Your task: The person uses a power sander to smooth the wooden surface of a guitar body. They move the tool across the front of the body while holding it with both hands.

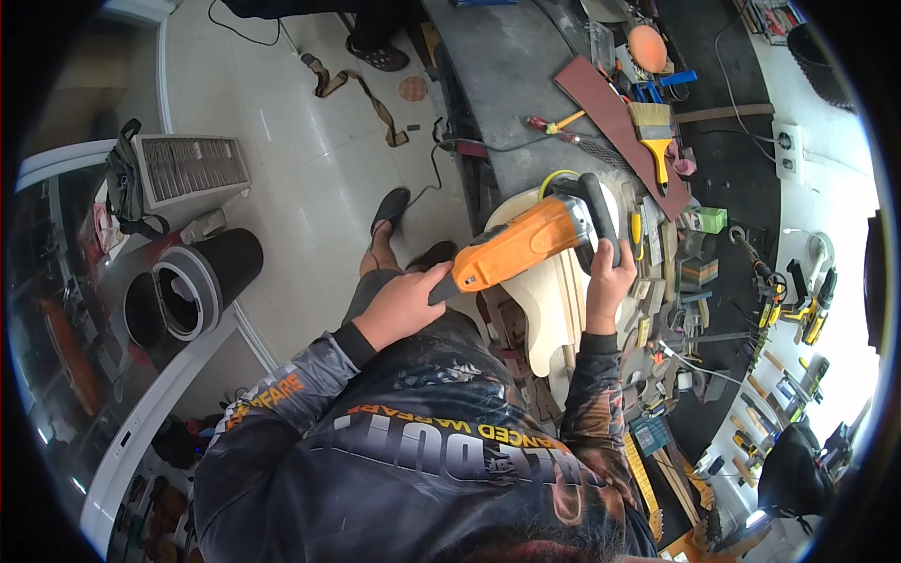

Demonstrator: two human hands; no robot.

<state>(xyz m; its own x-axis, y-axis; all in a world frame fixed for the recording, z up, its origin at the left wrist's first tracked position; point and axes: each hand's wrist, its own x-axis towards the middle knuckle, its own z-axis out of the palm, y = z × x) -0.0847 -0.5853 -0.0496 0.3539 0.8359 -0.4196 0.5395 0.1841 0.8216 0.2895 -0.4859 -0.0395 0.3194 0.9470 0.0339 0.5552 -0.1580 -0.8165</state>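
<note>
Both my hands hold an orange polisher (521, 246) with a black front handle and a yellow-edged round pad. My left hand (405, 305) is wrapped round its dark rear grip. At the other end, my right hand (610, 281) grips the black loop handle (601, 208). Under the tool lies a pale wooden guitar body (549, 324) at the bench edge, partly covered by the tool. The pad is over its far end; whether it touches the wood or spins, I cannot tell.
On the dark bench (479, 75) lie a brown abrasive sheet (601, 113), a yellow-handled brush (654, 141), an orange disc (648, 49) and many small blocks. A cord (507, 148) crosses the bench edge. Another person's shoe (380, 56) shows at the top. A black bin (221, 272) stands left.
</note>
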